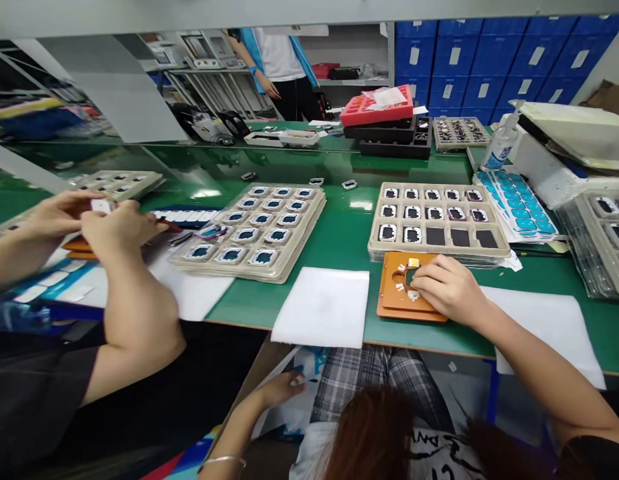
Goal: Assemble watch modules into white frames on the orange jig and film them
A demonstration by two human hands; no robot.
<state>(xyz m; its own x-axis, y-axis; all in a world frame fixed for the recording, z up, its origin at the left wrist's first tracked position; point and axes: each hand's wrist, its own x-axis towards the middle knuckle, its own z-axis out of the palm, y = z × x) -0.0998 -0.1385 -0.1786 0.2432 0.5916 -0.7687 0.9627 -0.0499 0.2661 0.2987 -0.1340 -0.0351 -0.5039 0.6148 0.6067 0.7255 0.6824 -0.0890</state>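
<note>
My right hand (pixel 447 287) rests over an orange fixture plate (pixel 389 303) at the table's front edge. Its fingers are pressed together at the plate's round opening, where a small dark piece shows; whatever they pinch is hidden. White bits and a yellow piece (pixel 413 263) lie on the plate around the opening. My left hand (pixel 282 390) hangs below the table edge beside my lap, fingers loosely apart and holding nothing visible. Just behind the plate stands a beige tray (pixel 397 245) of white-framed dark parts, with several pockets at its front right without parts.
Another stacked tray (pixel 284 270) stands left of a white foam sheet (pixel 322 303). A co-worker's hands (pixel 114 227) hold a small white part at far left. Blue-green label sheets (pixel 519 207), a clear bottle (pixel 500 150) and stacked trays (pixel 589 257) are on the right.
</note>
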